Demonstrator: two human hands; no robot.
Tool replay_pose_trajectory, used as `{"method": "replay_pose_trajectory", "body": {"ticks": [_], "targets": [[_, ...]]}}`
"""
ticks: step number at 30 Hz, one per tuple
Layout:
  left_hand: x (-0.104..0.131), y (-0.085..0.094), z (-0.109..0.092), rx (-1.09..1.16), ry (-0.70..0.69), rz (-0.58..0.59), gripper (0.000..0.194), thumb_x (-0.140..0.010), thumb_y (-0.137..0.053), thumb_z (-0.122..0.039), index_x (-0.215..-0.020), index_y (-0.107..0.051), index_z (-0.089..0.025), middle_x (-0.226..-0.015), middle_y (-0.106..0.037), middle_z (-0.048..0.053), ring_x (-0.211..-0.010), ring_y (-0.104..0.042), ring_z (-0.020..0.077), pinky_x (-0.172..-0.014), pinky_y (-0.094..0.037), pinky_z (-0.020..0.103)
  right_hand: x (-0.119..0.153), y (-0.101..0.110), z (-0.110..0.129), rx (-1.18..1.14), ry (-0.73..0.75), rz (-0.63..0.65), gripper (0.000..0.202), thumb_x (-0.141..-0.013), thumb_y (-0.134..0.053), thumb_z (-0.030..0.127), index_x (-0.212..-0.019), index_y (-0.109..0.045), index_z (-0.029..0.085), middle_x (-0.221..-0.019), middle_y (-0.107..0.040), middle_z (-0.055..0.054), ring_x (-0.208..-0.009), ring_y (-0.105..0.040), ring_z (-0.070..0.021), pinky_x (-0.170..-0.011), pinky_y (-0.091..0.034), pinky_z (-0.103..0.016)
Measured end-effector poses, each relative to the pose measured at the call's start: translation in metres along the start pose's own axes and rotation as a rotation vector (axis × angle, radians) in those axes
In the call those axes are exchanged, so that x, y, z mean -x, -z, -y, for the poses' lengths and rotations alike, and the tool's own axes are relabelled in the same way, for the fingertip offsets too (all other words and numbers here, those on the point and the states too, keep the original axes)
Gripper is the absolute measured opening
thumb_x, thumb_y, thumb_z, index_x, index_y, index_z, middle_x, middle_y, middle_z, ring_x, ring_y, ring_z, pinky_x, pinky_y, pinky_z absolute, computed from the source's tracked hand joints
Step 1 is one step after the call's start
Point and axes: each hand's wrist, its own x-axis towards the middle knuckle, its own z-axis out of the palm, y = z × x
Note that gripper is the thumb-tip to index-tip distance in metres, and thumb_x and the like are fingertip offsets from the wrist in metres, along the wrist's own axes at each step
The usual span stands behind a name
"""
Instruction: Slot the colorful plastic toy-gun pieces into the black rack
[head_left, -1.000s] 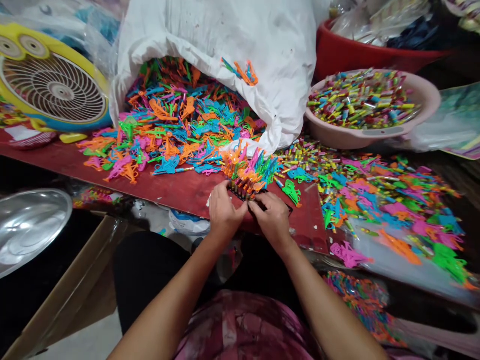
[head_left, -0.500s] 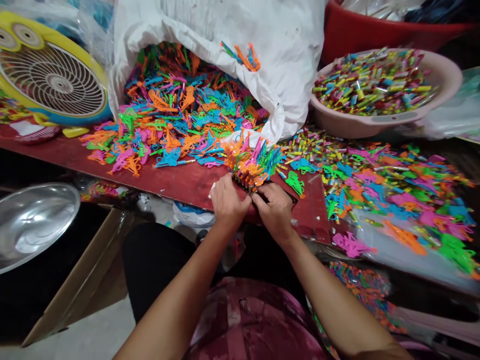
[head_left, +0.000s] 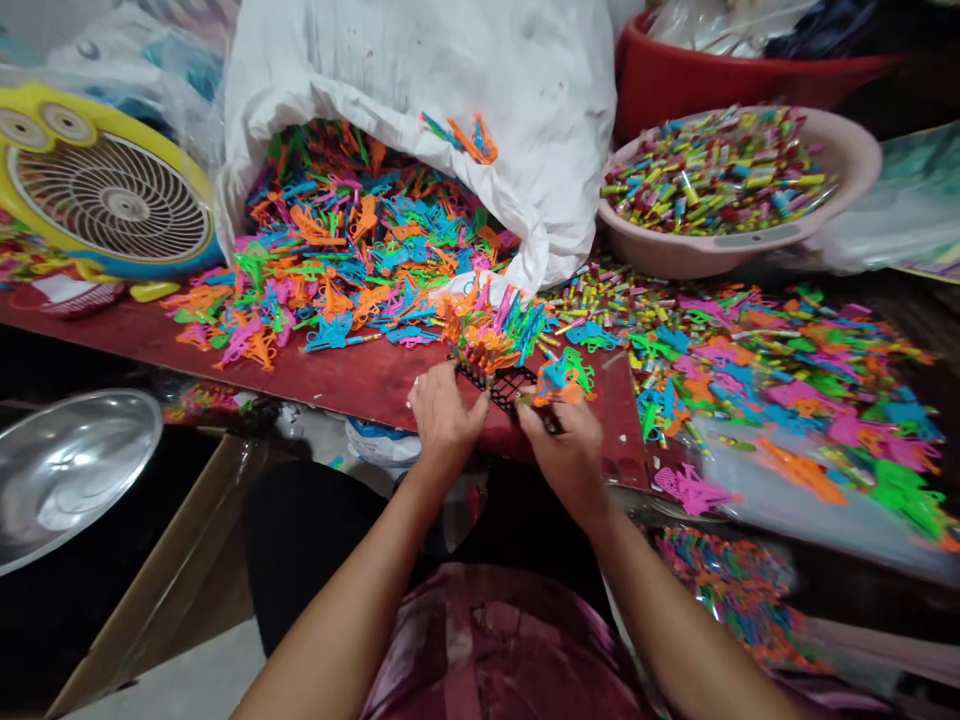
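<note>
A black lattice rack (head_left: 507, 386) lies near the front edge of the red tabletop (head_left: 360, 385), with orange, pink, blue and green plastic toys (head_left: 487, 330) standing in a packed row along its far-left part. My left hand (head_left: 444, 408) is closed at the rack's left end, its thumb near the row. At the right end is my right hand (head_left: 566, 440), pinching a small bunch of blue and orange plastic toys (head_left: 561, 380). Its fingertips are partly hidden by the bunch. Just behind the bunch lies a green plastic toy (head_left: 579, 368).
A white sack (head_left: 442, 70) spills many coloured toys (head_left: 337, 250) behind the rack. To the right stand a pink basin (head_left: 720, 255) of small wrapped tubes and a red tub (head_left: 675, 80). At left are a yellow fan (head_left: 112, 190) and a steel bowl (head_left: 75, 470).
My right hand has moved right, away from my left hand, and a bunch of blue and orange toys now shows in it. More of the lattice rack is uncovered. The view has shifted slightly.
</note>
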Motion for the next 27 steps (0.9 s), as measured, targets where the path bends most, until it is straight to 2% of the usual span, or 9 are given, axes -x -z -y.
{"method": "replay_pose_trajectory", "body": {"ticks": [5, 8, 12, 17, 22, 24, 27], "targets": [[0.012, -0.010, -0.007, 0.057, -0.027, -0.130, 0.072, -0.076, -0.073, -0.052, -0.132, -0.048, -0.014, -0.129, -0.060, 0.020, -0.124, -0.054, 0.0363, -0.108, -0.037, 0.052, -0.011, 0.037, -0.036, -0.124, -0.231, 0.003, 0.018, -0.083, -0.067, 0.032, -0.095, -0.069, 0.020, -0.086, -0.072, -0.004, -0.071, -0.064, -0.0170, -0.067, -0.052, -0.031], [0.012, -0.013, -0.013, 0.013, 0.006, -0.133, 0.068, -0.077, -0.071, -0.051, -0.130, -0.051, -0.014, -0.125, -0.061, 0.020, -0.123, -0.053, 0.0395, -0.107, -0.036, 0.056, -0.020, 0.044, -0.055, -0.241, -0.261, 0.017, 0.021, -0.079, -0.070, 0.033, -0.094, -0.064, 0.020, -0.085, -0.072, -0.003, -0.071, -0.065, -0.0167, -0.067, -0.053, -0.030], [0.007, -0.009, -0.016, -0.021, 0.048, -0.088, 0.054, -0.079, -0.066, -0.039, -0.126, -0.054, -0.015, -0.122, -0.063, 0.019, -0.121, -0.054, 0.0390, -0.105, -0.038, 0.056, -0.030, 0.047, -0.062, -0.193, -0.182, 0.146, 0.018, -0.084, -0.066, 0.036, -0.092, -0.068, 0.020, -0.083, -0.071, -0.002, -0.076, -0.064, -0.0176, -0.071, -0.052, -0.031], [0.002, 0.003, -0.008, -0.027, 0.068, -0.015, 0.038, -0.075, -0.064, -0.029, -0.110, -0.060, -0.019, -0.104, -0.068, 0.012, -0.108, -0.059, 0.0358, -0.096, -0.043, 0.052, -0.035, 0.052, -0.057, -0.104, 0.010, 0.257, 0.020, -0.088, -0.061, 0.032, -0.099, -0.073, 0.020, -0.100, -0.072, -0.005, -0.095, -0.065, -0.0209, -0.087, -0.050, -0.036], [-0.008, 0.021, 0.013, -0.030, -0.003, 0.090, 0.017, -0.070, -0.061, -0.024, -0.087, -0.061, -0.023, -0.081, -0.064, 0.004, -0.092, -0.060, 0.0289, -0.084, -0.046, 0.043, -0.027, 0.047, -0.061, -0.049, -0.040, 0.211, 0.016, -0.084, -0.065, 0.032, -0.090, -0.071, 0.019, -0.079, -0.068, -0.002, -0.072, -0.061, -0.0173, -0.072, -0.050, -0.032], [-0.015, 0.028, 0.023, -0.013, -0.065, 0.159, 0.021, -0.070, -0.059, -0.023, -0.090, -0.063, -0.023, -0.081, -0.064, 0.004, -0.091, -0.060, 0.0273, -0.084, -0.047, 0.041, -0.025, 0.046, -0.061, -0.056, -0.039, 0.211, 0.016, -0.082, -0.066, 0.032, -0.089, -0.071, 0.019, -0.080, -0.069, -0.002, -0.072, -0.062, -0.0174, -0.072, -0.050, -0.031], [-0.025, 0.033, 0.035, 0.049, -0.187, 0.254, 0.034, -0.070, -0.055, -0.021, -0.103, -0.066, -0.023, -0.093, -0.069, 0.005, -0.099, -0.060, 0.0264, -0.091, -0.047, 0.041, -0.021, 0.046, -0.055, -0.073, 0.007, 0.239, 0.015, -0.082, -0.065, 0.029, -0.093, -0.073, 0.021, -0.089, -0.072, -0.003, -0.082, -0.066, -0.0189, -0.076, -0.052, -0.032]]}}
